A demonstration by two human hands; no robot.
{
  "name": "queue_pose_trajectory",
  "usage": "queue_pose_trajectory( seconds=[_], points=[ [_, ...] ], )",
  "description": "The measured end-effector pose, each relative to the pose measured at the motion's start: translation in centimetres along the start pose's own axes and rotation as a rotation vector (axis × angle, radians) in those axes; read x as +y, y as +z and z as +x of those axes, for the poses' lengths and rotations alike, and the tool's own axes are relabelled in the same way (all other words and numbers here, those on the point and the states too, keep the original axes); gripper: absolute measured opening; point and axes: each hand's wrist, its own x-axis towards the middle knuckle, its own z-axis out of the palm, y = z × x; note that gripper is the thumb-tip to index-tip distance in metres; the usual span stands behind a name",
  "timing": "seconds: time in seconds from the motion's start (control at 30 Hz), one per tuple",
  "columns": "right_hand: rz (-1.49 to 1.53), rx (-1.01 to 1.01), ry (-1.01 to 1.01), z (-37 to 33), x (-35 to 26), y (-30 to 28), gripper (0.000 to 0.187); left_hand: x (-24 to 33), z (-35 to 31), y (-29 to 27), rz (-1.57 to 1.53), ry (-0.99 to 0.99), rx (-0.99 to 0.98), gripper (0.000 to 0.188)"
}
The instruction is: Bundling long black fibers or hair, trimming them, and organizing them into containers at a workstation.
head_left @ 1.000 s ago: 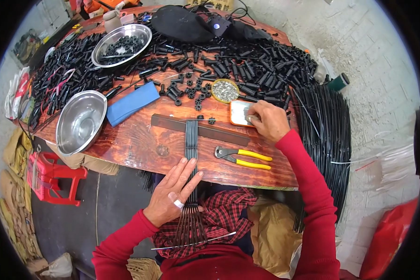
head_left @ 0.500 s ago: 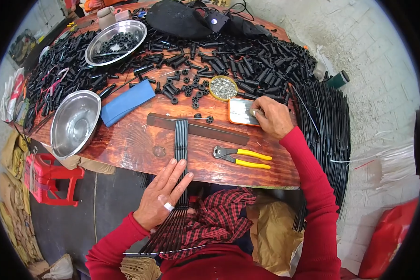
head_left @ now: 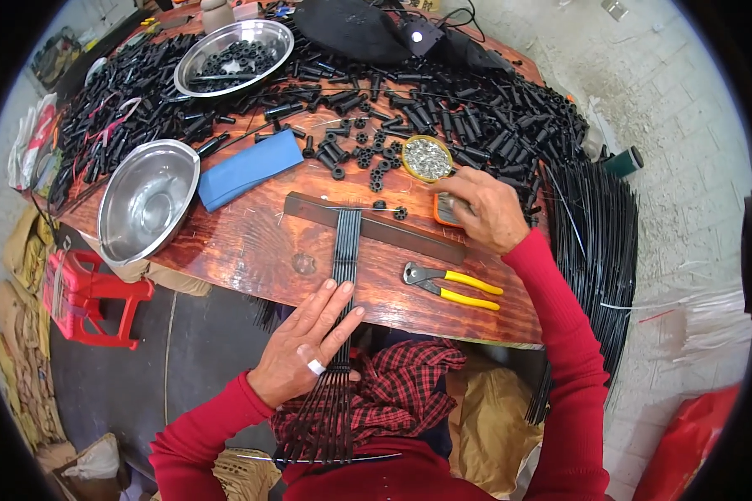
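Note:
My left hand (head_left: pixel 302 349) lies across a flat bundle of thin black rods (head_left: pixel 348 242), its fingers extended over them. A bit of the thumb shows from beneath, so the bundle is held between. The rods' upper ends rest on a dark flat bar (head_left: pixel 393 230); their lower ends fan out over my lap. My right hand (head_left: pixel 486 209) is above an orange-rimmed tin (head_left: pixel 445 210), covering most of it. Its fingers are bent together; whatever they pinch is hidden. Just beyond the fingertips stands a round yellow-rimmed dish (head_left: pixel 427 159) of small silvery pieces.
End-cutting pliers (head_left: pixel 453 286) with yellow handles lie on the wooden table (head_left: pixel 226 255). A blue folded cloth (head_left: pixel 251 169) and two steel bowls, one bare inside (head_left: pixel 150 204) and one with black parts (head_left: pixel 236 57), are leftward. Black tubes (head_left: pixel 501 125) heap behind; long black rods (head_left: pixel 593 225) hang right.
My right hand has shifted left over the tin, now hiding most of it, with fingertips by the yellow-rimmed dish. My left hand stays on the rods. The whole view has shifted slightly.

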Motion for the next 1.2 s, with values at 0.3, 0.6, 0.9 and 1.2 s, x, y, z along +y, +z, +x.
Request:
queue_pose_trajectory(
  seconds=[0.3,0.6,0.9,1.2],
  points=[
    [0.068,-0.055,-0.169,3.2,-2.5,3.2,0.038,-0.6,-0.3,0.5,0.052,0.023,0.006,0.081],
    [0.038,-0.131,-0.149,4.0,-3.2,3.1,0.039,-0.8,-0.3,0.8,0.008,0.012,0.016,0.081],
    [0.069,-0.210,-0.138,4.0,-1.8,3.9,0.027,-0.6,-0.2,0.6,0.018,0.000,0.011,0.080],
    [0.114,-0.191,-0.062,4.1,-1.7,3.0,0.034,-0.9,-0.5,1.1,0.017,-0.009,0.012,0.083]
  ],
)
